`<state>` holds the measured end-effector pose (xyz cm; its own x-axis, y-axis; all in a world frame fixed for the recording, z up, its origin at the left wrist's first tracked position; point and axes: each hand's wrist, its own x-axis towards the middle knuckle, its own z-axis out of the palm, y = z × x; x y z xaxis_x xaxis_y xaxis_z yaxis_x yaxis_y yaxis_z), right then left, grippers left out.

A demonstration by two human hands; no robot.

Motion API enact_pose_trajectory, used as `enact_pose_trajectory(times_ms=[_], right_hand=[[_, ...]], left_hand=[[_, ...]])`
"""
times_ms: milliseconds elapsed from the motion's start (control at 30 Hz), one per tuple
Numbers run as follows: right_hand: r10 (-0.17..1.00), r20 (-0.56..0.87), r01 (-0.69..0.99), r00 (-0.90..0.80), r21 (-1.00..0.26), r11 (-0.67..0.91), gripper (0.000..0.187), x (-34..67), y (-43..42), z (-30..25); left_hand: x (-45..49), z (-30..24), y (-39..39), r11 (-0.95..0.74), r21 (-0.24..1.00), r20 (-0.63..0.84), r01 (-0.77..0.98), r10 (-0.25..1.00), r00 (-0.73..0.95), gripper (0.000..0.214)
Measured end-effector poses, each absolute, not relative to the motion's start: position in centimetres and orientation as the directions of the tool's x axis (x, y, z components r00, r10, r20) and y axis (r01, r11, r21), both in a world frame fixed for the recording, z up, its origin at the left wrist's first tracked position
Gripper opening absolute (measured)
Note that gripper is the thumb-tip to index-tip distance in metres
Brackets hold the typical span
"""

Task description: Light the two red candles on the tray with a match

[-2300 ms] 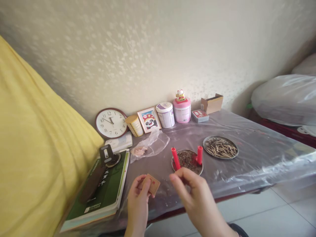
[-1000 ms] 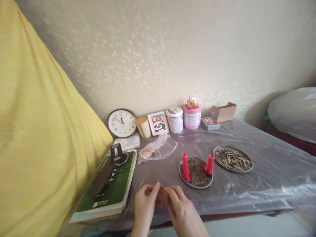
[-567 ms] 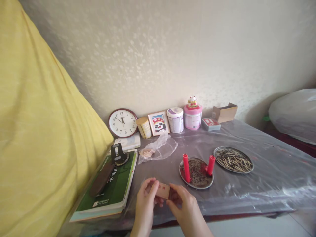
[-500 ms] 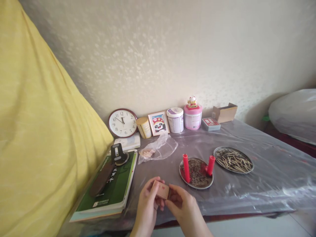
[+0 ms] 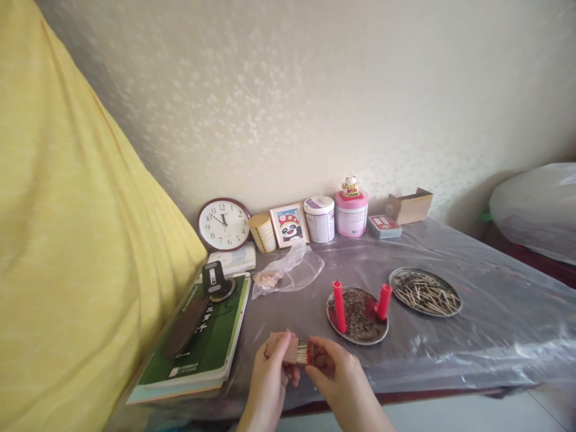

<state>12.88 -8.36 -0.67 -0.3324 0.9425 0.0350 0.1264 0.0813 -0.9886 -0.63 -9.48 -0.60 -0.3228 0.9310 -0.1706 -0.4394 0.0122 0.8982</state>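
Yellow cloth point(image 5: 67, 240) fills the left side, then a green book point(image 5: 204, 342) at the table edge with a clock point(image 5: 224, 224) leaning on the wall behind it.

Low in the middle, the left hand point(image 5: 270, 384) pinches the matchbox point(image 5: 288, 349) by its sleeve, just above the near edge of the plastic-covered table point(image 5: 472, 348). The right hand point(image 5: 335, 378) has its fingertips on the drawer end, which sticks out a little with a row of red match heads showing. So I'd say the box is only just open and no match is out yet; both hands are closed on the box, nothing loose in either.

The box is small, tan cardboard with a reddish print on top, held roughly level.

Further right, two red candles point(image 5: 339, 298) stand unlit in a tray point(image 5: 357, 315) of dark burnt bits, and beside it a second tray point(image 5: 425, 291) holds a heap of sticks. Lighting looks like it's all left to do.
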Motion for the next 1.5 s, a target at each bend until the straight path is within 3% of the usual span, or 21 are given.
enact_pose_trajectory(times_ms=[133,233,467,800,967,1067,1167,1267,1400,1500], right_hand=[[0.931,0.191,0.379,-0.311,-0.874,0.306,0.043,13.9,-8.3,0.4],[0.891,0.28,0.486,-0.357,-0.759,0.433,0.025,14.3,-8.3,1.1],[0.873,0.23,0.641,-0.431,-0.602,0.475,0.025,14.2,-8.0,0.9],[0.898,0.206,0.614,-0.39,-0.668,0.42,0.019,14.2,-8.2,1.1],[0.857,0.33,0.587,-0.395,-0.627,0.512,0.022,14.6,-7.8,1.1],[0.88,0.351,0.559,-0.321,-0.679,0.475,0.019,15.1,-7.5,0.9],[0.943,0.242,0.468,-0.228,-0.822,0.324,0.017,15.0,-7.5,0.9],[0.961,0.104,0.3,-0.256,-0.936,0.182,0.021,14.0,-8.0,0.9],[0.944,0.064,0.16,-0.323,-0.98,0.121,0.024,13.0,-8.6,0.8],[0.972,0.05,0.175,-0.228,-0.98,0.092,0.026,13.2,-8.3,0.7]], left_hand=[[-0.4,-1.1,-9.7,-0.005,0.944,-0.107,-0.329,0.941,-0.32,0.026],[-0.5,-1.0,-9.7,0.004,0.966,-0.089,-0.258,0.944,-0.318,0.027],[0.0,-0.9,-9.7,0.033,0.995,-0.06,-0.091,0.949,-0.31,0.03],[0.1,-1.1,-9.5,0.047,0.992,-0.079,-0.118,0.958,-0.274,0.028],[-0.1,-1.2,-9.5,0.021,0.959,-0.113,-0.282,0.942,-0.315,0.028],[-0.4,-0.9,-9.3,-0.015,0.919,-0.15,-0.395,0.911,-0.385,0.028],[-0.4,-0.6,-9.3,-0.007,0.865,-0.233,-0.502,0.881,-0.412,0.031],[0.4,-0.9,-9.4,0.037,0.834,-0.256,-0.55,0.91,-0.327,0.034],[1.5,-1.5,-9.8,0.041,0.817,-0.218,-0.575,0.946,-0.241,0.032],[1.3,-1.3,-9.9,0.032,0.822,-0.196,-0.569,0.953,-0.231,0.029]])
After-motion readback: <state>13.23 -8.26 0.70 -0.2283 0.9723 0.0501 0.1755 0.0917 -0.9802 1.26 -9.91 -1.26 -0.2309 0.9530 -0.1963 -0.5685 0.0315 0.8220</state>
